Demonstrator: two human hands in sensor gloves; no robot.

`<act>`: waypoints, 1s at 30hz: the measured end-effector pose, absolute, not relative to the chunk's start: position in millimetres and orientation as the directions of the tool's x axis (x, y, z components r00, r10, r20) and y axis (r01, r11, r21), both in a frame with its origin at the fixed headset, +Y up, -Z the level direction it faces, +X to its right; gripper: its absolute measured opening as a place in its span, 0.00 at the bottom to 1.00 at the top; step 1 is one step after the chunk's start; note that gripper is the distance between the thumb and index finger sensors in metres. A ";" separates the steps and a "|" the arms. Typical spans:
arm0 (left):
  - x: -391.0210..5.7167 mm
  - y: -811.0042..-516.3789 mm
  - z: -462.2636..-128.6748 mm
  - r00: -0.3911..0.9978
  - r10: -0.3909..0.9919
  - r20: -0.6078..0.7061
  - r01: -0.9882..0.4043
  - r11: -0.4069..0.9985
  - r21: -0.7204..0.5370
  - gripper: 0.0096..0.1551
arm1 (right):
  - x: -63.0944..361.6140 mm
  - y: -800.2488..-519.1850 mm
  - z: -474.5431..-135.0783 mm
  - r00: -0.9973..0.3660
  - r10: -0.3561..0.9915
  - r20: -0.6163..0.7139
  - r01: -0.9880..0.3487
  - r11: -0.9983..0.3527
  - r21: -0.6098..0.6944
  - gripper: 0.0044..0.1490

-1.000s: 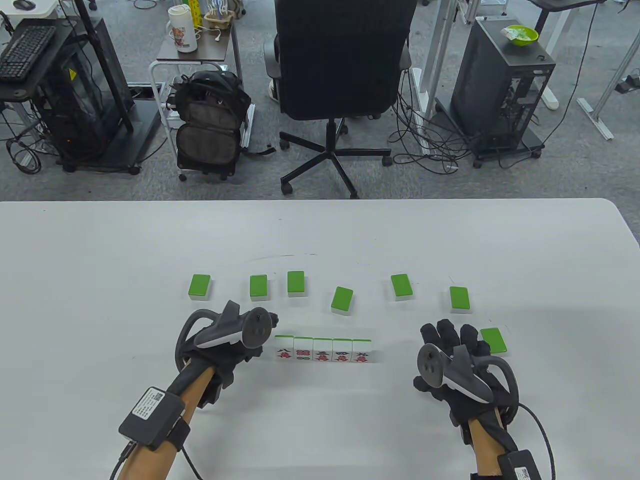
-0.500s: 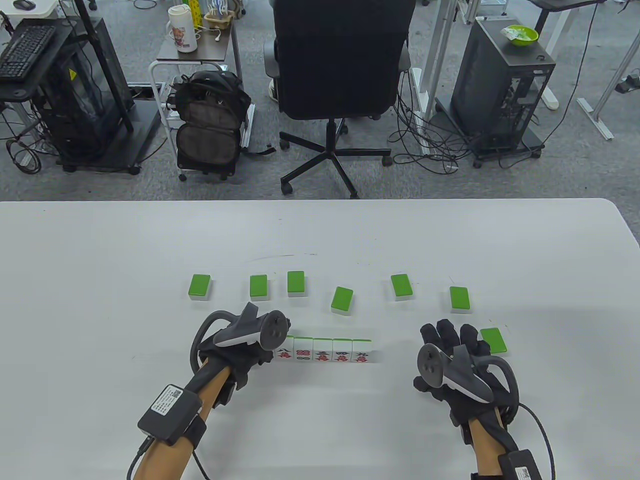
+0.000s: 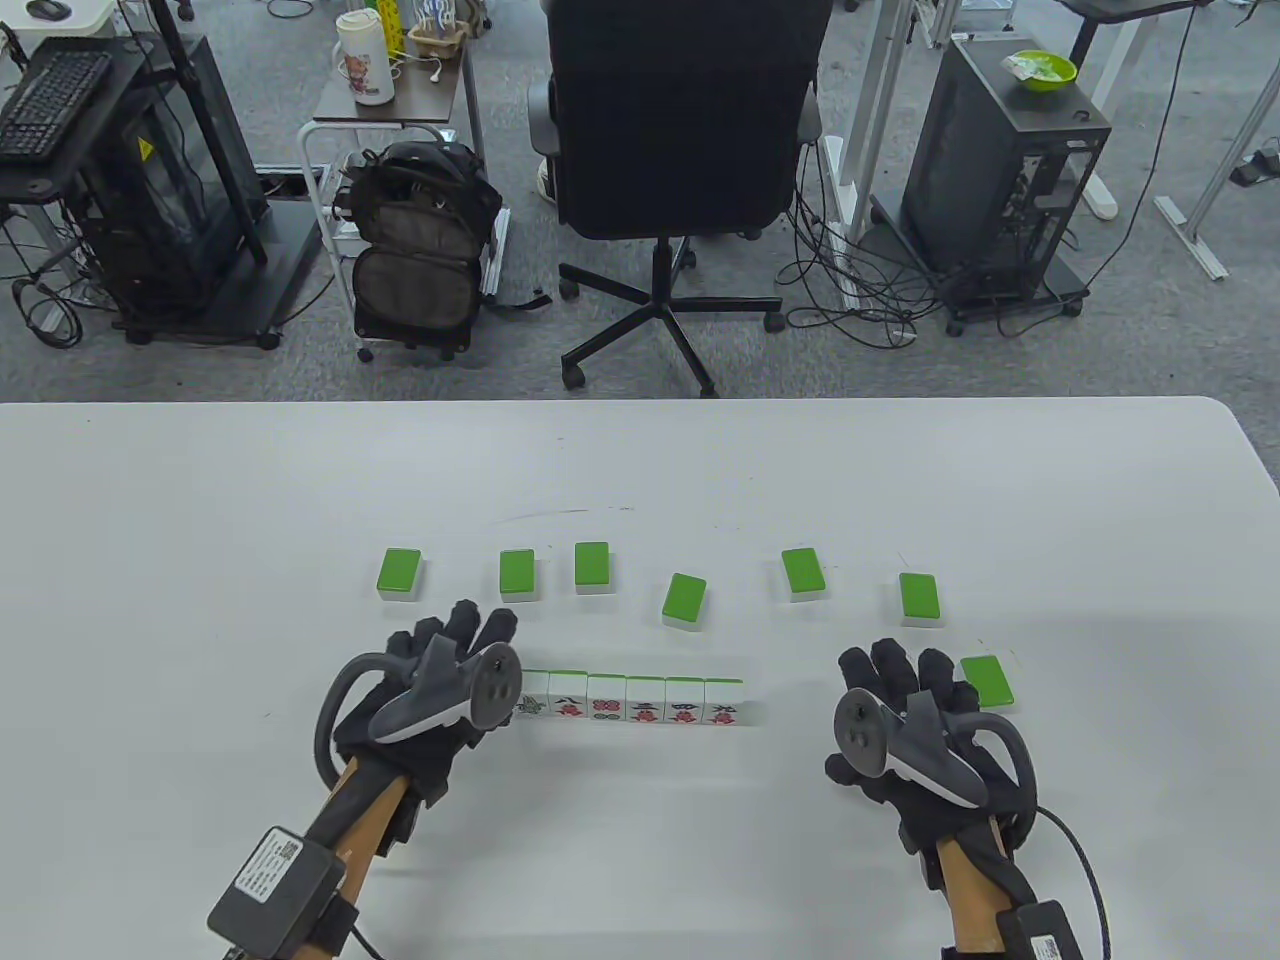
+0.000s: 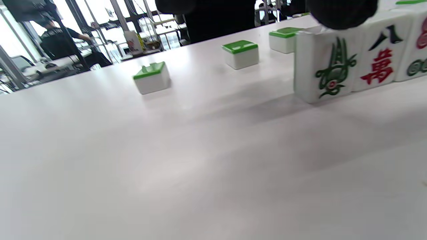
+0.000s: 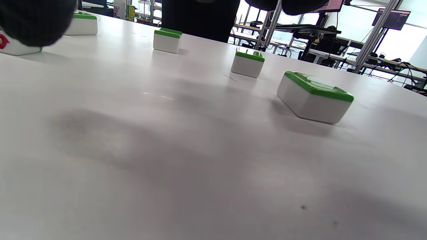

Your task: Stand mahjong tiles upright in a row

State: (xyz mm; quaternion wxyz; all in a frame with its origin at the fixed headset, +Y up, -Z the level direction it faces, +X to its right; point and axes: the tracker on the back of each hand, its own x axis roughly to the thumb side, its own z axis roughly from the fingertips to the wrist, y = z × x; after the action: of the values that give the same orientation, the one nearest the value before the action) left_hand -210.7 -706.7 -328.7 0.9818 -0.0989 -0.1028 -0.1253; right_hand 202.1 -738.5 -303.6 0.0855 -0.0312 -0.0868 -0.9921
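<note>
Several white mahjong tiles stand upright in a row [image 3: 645, 698] with their faces toward me. The leftmost, a green bird tile [image 3: 533, 698], also shows in the left wrist view [image 4: 328, 71] beside the red-character tile [image 4: 380, 58]. My left hand [image 3: 455, 645] lies just left of the row with its fingers spread and holds nothing; one fingertip [image 4: 343, 13] hangs over the bird tile's top. My right hand [image 3: 905, 680] rests on the table with its fingers spread, empty, next to a face-down green-backed tile [image 3: 987, 682], which also shows in the right wrist view [image 5: 313, 96].
Several more green-backed tiles lie face down in a loose line beyond the row, from the far left [image 3: 401, 574] to the right [image 3: 920, 599]. The white table [image 3: 640, 470] ends at its far edge, with an office chair [image 3: 680, 120] behind it.
My left hand moved right to the row's left end, then opened and drew back left. The bird tile now stands there. My right hand has not moved.
</note>
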 end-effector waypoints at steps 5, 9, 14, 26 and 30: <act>-240.1 -719.0 -311.5 0.965 -0.213 0.154 0.232 0.965 -0.121 0.56 | 197.3 -740.1 -303.4 -0.979 -0.185 0.086 0.197 -0.966 0.168 0.67; -250.9 -716.5 -314.0 0.973 -0.201 0.112 0.213 0.971 -0.110 0.56 | 192.7 -743.1 -305.6 -0.985 -0.158 0.071 0.167 -0.976 0.143 0.64; -253.6 -709.4 -311.1 0.979 -0.171 0.109 0.179 0.982 -0.062 0.56 | 175.8 -741.9 -339.1 -0.970 -0.242 0.033 0.244 -0.962 0.119 0.56; -264.0 -707.0 -303.9 0.984 -0.145 0.099 0.151 0.987 -0.052 0.56 | 135.6 -766.0 -452.9 -0.950 -0.269 -0.161 0.196 -0.911 0.363 0.43; -268.6 -708.1 -304.4 0.988 -0.133 0.082 0.138 0.989 -0.059 0.56 | 143.4 -773.9 -463.9 -0.946 -0.254 -0.203 0.154 -0.900 0.407 0.39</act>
State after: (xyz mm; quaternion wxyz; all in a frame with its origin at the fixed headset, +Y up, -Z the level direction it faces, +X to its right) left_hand -268.6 -708.1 -304.4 0.9964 -0.0321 -0.0391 -0.0678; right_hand 143.4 -773.9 -463.9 0.1057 0.1266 -0.1968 -0.9665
